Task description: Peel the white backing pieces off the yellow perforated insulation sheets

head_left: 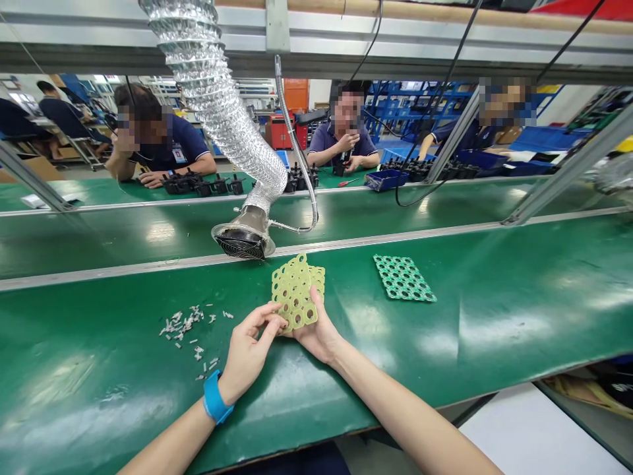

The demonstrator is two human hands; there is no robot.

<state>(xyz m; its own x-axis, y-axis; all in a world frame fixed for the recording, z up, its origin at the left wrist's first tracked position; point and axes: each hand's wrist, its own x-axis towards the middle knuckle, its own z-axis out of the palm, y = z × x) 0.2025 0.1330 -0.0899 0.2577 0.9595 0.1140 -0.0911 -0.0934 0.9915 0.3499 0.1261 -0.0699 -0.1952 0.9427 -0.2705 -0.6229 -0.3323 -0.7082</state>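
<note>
A pale yellow-green board panel (295,287) with rows of round holes is held up tilted above the green table. Behind its right edge, a second panel of the same look (318,278) shows in part. My right hand (321,330) holds both from below and the right, its thumb along the edge. Fingers of my left hand (253,343), which has a blue wristband (216,398), pinch the front panel's lower left corner. Small whitish pieces (182,323) lie scattered left of my hands. To the right, a green panel of ring-shaped circuit boards (404,278) lies flat.
A foil duct with a fan-covered hood (243,234) hangs just beyond the panels. Metal rails (148,265) cross the green table (494,310). Co-workers sit across it, near black parts (202,185) and a blue bin (386,179). Cables dangle overhead.
</note>
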